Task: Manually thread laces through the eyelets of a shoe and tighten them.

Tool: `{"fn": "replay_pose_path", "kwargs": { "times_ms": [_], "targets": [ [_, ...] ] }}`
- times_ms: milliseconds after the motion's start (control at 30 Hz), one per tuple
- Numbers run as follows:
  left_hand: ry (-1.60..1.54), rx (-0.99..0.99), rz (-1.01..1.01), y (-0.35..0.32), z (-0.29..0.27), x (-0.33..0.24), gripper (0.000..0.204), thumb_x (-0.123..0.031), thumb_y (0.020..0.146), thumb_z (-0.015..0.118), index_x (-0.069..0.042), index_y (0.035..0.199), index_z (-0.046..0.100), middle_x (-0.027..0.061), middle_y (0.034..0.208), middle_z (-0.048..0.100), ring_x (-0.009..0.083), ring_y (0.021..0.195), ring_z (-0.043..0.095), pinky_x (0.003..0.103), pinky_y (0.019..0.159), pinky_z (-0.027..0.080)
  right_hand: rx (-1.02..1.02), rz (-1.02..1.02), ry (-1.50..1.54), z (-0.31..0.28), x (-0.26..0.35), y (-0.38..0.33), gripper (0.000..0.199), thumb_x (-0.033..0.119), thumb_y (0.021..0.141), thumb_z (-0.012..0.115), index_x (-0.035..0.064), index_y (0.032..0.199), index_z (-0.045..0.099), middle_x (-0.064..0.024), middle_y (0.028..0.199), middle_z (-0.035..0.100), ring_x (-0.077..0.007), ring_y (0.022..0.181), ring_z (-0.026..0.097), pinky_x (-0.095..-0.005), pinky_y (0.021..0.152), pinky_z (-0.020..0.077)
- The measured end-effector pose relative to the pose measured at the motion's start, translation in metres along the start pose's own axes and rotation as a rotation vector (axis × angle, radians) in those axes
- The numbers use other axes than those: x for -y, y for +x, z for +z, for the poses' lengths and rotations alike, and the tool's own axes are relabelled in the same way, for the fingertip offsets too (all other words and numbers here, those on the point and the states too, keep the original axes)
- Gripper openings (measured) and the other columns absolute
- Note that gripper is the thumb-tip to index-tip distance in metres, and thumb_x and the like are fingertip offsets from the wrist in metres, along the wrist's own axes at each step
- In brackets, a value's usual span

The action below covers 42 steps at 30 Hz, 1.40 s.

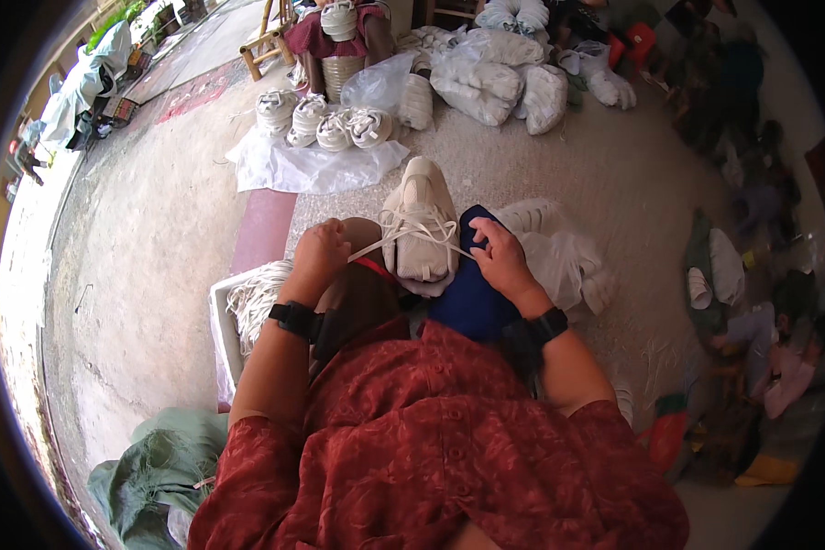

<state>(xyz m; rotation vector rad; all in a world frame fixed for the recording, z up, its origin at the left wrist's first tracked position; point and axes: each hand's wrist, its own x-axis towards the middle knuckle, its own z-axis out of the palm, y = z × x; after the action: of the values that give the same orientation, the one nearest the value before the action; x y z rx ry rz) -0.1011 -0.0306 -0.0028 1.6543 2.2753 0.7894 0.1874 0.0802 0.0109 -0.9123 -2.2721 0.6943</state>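
Observation:
A cream sneaker (422, 261) rests between my knees, its narrower end away from me. A pale shoelace (367, 249) is threaded across its top in loose crossings, and its two ends spread out to either side. On the left, my left hand (322, 255) is closed around one end, above the brown-covered knee. My right hand (499, 252) pinches the other end beside the dark blue cloth (472, 307) on my right leg, some of its fingers raised. Both lace ends look drawn fairly straight.
A white box of loose laces (258, 307) stands by my left leg. Ahead, several sneakers (335, 128) sit on plastic sheeting (312, 170), near another person and bagged bundles (486, 78). Plastic-wrapped shoes (545, 238) lie right; green netting (160, 467) lies lower left.

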Motion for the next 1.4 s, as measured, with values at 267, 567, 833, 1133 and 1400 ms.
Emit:
{"fn": "replay_pose_path", "kwargs": {
  "times_ms": [267,567,833,1133,1400],
  "targets": [
    [-0.468,0.036,-0.092,0.039,0.046,-0.012,0.032,-0.018,0.073,0.068,0.003,0.095,0.060,0.0150,0.074,0.064,0.0229,0.063,0.062,0.033,0.060,0.049,0.009,-0.001,0.231,0.033,-0.005,0.038,0.015,-0.002,0.072,0.060,0.0009,0.087,0.059,-0.0114,0.073,0.057,-0.0242,0.064,0.056,-0.0325,0.059,0.0444],
    [-1.485,0.282,-0.311,0.029,0.029,-0.036,0.012,-0.016,0.084,0.058,-0.007,0.077,0.057,-0.0025,0.068,0.055,0.0059,0.062,0.049,0.019,0.062,0.041,0.199,0.146,0.623,0.024,-0.020,0.035,0.014,0.010,0.082,0.060,-0.0034,0.078,0.060,-0.0012,0.077,0.055,-0.0089,0.069,0.048,-0.0226,0.065,0.0389],
    [-1.325,0.366,-0.258,0.027,0.031,-0.027,0.014,-0.015,0.083,0.057,-0.007,0.072,0.055,-0.0014,0.071,0.055,0.0065,0.063,0.048,0.021,0.063,0.040,0.136,0.280,0.507,0.024,-0.025,0.024,0.015,0.012,0.082,0.060,-0.0017,0.074,0.061,-0.0033,0.090,0.057,-0.0078,0.073,0.048,-0.0227,0.067,0.0390],
    [-1.411,0.330,-0.273,0.026,0.038,-0.021,0.014,-0.014,0.083,0.056,-0.008,0.071,0.054,-0.0015,0.070,0.054,0.0066,0.063,0.048,0.020,0.062,0.039,0.170,-0.057,0.581,0.020,0.004,0.040,0.003,0.001,0.075,0.061,-0.0009,0.076,0.059,-0.0085,0.078,0.059,-0.0146,0.066,0.055,-0.0266,0.062,0.0435],
    [-1.313,0.303,-0.248,0.021,0.034,-0.031,0.017,-0.015,0.084,0.058,-0.008,0.068,0.055,-0.0044,0.065,0.053,0.0038,0.059,0.043,0.019,0.056,0.036,-0.283,-0.189,-0.279,0.036,0.007,0.066,0.014,0.003,0.079,0.052,0.0006,0.092,0.057,-0.0188,0.071,0.059,-0.0332,0.064,0.059,-0.0412,0.056,0.0472]
  ]
}}
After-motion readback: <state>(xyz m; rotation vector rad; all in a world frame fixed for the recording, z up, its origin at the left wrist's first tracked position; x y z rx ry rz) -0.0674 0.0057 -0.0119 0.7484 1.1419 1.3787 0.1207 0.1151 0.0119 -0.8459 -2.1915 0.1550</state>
